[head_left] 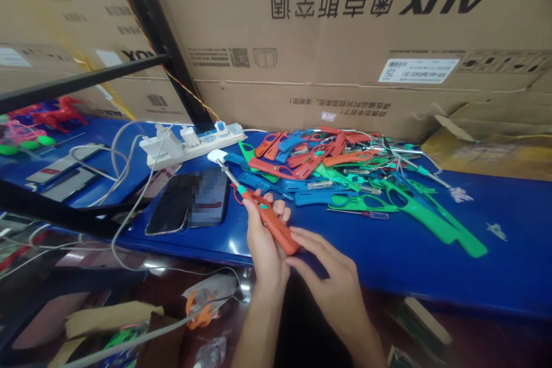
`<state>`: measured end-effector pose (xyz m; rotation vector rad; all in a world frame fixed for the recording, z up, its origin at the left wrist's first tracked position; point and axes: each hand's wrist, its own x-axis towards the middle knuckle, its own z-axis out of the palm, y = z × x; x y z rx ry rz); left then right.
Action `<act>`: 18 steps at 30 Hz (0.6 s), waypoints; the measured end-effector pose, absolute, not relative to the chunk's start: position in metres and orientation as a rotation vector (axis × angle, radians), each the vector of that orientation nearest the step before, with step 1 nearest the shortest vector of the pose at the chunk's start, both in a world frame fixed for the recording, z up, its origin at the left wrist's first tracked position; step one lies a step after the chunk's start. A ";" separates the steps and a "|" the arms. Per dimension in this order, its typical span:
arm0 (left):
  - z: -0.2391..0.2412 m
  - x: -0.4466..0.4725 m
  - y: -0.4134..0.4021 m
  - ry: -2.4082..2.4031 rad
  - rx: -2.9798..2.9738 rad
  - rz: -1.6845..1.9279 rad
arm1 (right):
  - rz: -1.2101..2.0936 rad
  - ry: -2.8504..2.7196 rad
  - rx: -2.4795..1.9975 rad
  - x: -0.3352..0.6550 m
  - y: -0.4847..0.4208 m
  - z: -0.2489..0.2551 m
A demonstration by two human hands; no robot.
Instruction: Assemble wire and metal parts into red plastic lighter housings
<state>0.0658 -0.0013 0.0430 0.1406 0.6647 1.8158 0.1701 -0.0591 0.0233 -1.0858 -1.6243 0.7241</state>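
My left hand (264, 236) is wrapped round the handle of an orange long-stemmed lighter (276, 230), which has a green trigger and a metal tube pointing up and to the left. At the butt end of the handle, my right hand (332, 270) has its thumb and fingertips on either side, gripping it. Beyond the hands lies a pile of orange, blue and green lighter casings (297, 164), some with metal tubes and wires. In front of the pile rests a small screwdriver (366, 214) with a clear handle.
Two phones (168, 204) lie left of my hands on the blue tabletop (414, 264). A white power strip (194, 144) with chargers stands behind them, its cables hanging over the edge. Large cardboard boxes (336, 34) wall the back. A black metal post (172, 63) rises at left.
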 end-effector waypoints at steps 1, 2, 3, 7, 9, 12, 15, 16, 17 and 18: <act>0.043 0.067 -0.002 0.682 0.145 1.829 | 0.681 -1.594 -1.083 0.169 -0.060 0.022; 0.044 0.068 -0.003 0.684 0.165 1.830 | 0.645 -1.556 -1.088 0.168 -0.060 0.020; 0.044 0.069 -0.004 0.676 0.202 1.819 | 0.620 -1.513 -1.102 0.167 -0.060 0.019; 0.045 0.072 -0.010 0.654 0.490 1.636 | 0.686 -1.287 -1.169 0.168 -0.062 0.017; 0.045 0.073 -0.013 0.649 0.640 1.516 | 0.749 -1.159 -1.182 0.170 -0.061 0.016; 0.044 0.073 -0.015 0.679 0.734 1.429 | 0.759 -1.036 -1.192 0.170 -0.061 0.015; 0.043 0.073 -0.014 0.701 0.721 1.438 | 0.712 -1.064 -1.203 0.167 -0.061 0.014; 0.043 0.073 -0.013 0.701 0.716 1.443 | 0.697 -1.088 -1.207 0.167 -0.061 0.014; 0.042 0.073 -0.013 0.703 0.710 1.447 | 0.688 -1.108 -1.209 0.166 -0.061 0.015; 0.042 0.073 -0.012 0.707 0.702 1.449 | 0.683 -1.122 -1.206 0.166 -0.061 0.015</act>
